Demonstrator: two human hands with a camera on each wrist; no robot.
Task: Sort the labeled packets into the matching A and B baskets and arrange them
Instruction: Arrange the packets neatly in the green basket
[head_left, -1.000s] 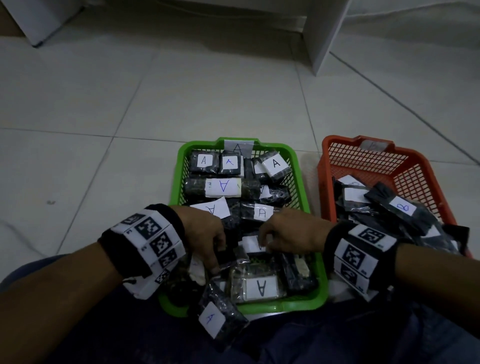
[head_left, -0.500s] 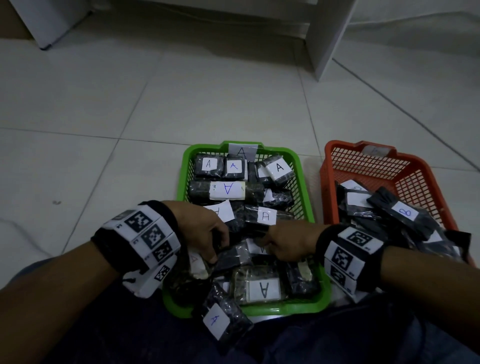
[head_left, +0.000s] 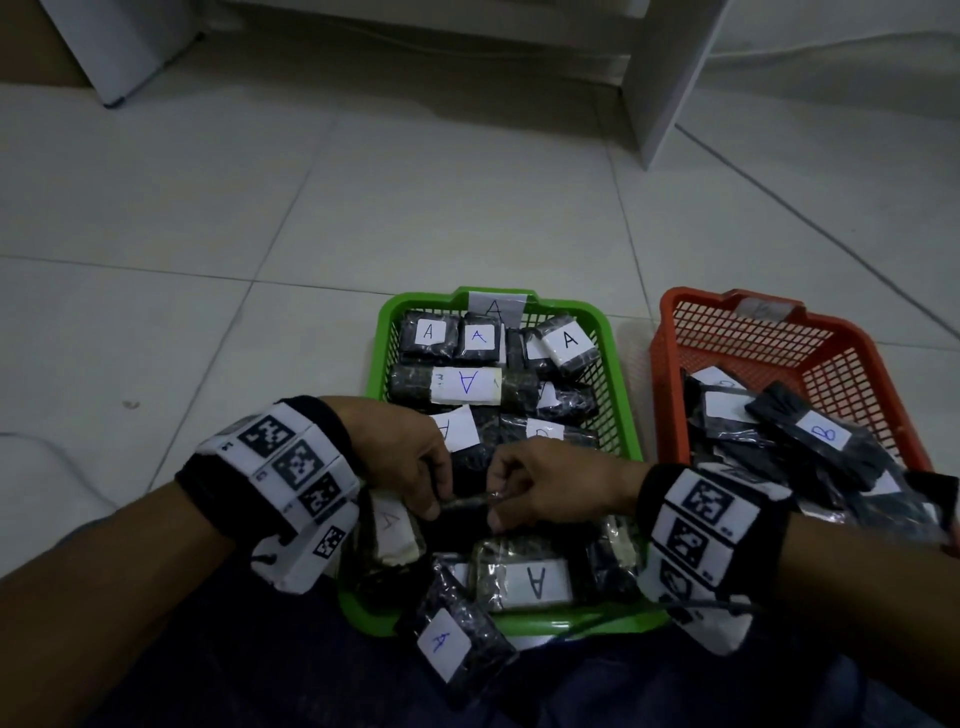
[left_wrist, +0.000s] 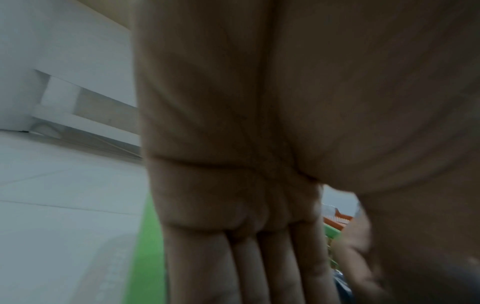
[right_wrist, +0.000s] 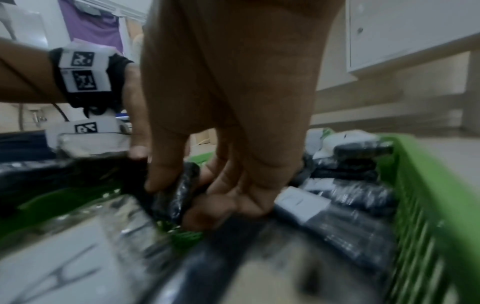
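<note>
Left hand (head_left: 410, 457): I have it over the middle of the green basket (head_left: 615, 364), fingers curled down onto one end of a dark packet (head_left: 467, 506). A second ago it sat a little further left; it has closed in on the right hand.

Right hand (head_left: 550, 486): thumb and fingers pinch the other end of the same dark packet; my right wrist view shows the thumb on one face and the fingers (right_wrist: 228, 181) wrapped behind it. Earlier it lay flatter over the pile, reaching toward a white label.

Dark packet: held between both hands, just above the heap in the green basket, turned edge-on so I cannot read a label on it. Half a second ago it still lay lower among the others.

Green basket: on the floor in front of me, tagged A on its far rim, full of packets labelled A in rough rows. One A packet (head_left: 452, 649) hangs over the near rim. That one has not moved.

Orange basket (head_left: 670, 374): just right of the green one, apart from it, holding a loose pile that includes a packet marked B (head_left: 826, 434). Unchanged from before.

Left wrist view: mostly my palm (left_wrist: 233, 144), blurred; I cannot tell the hold from it.
</note>
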